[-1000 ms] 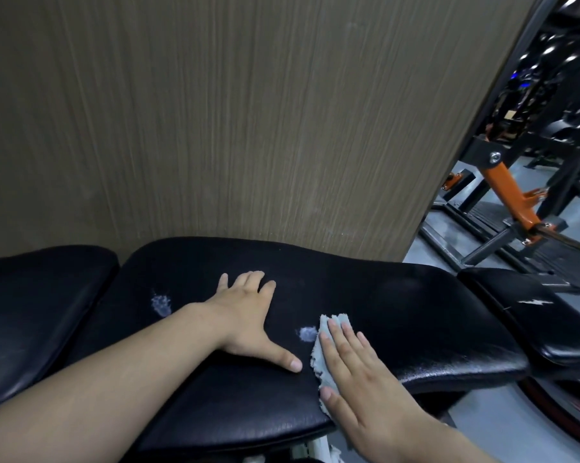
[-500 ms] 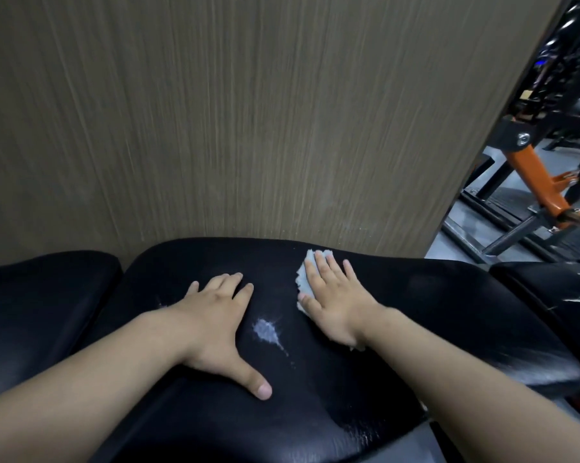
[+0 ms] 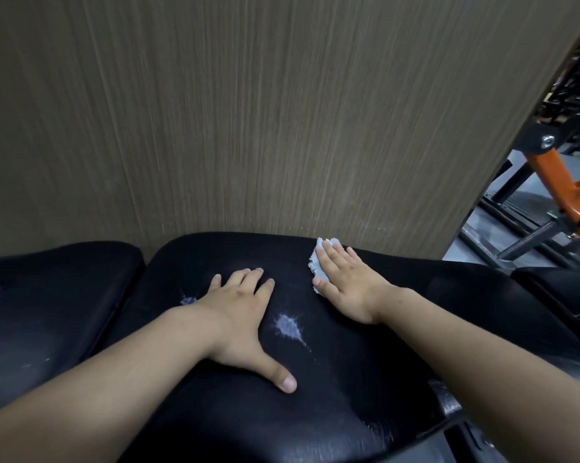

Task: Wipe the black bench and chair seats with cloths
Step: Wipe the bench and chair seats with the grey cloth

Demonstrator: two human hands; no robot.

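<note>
A black padded bench seat (image 3: 365,369) fills the lower middle of the view. My right hand (image 3: 347,282) lies flat on a light blue cloth (image 3: 318,265), pressing it on the seat's far edge near the wall. My left hand (image 3: 245,315) rests palm down on the seat with fingers spread and holds nothing. A whitish splash mark (image 3: 288,327) sits between my hands, and a smaller mark (image 3: 187,299) shows left of my left wrist. A second black seat (image 3: 48,305) lies to the left, with white specks on it.
A brown wood-grain wall panel (image 3: 248,111) stands right behind the seats. To the right are an orange and black gym machine frame (image 3: 562,192), a grey floor (image 3: 475,225) and another black pad (image 3: 562,289).
My right hand has slid the cloth from the seat's near edge up to its far edge by the wall. My left hand has stayed flat on the seat. The view has shifted left.
</note>
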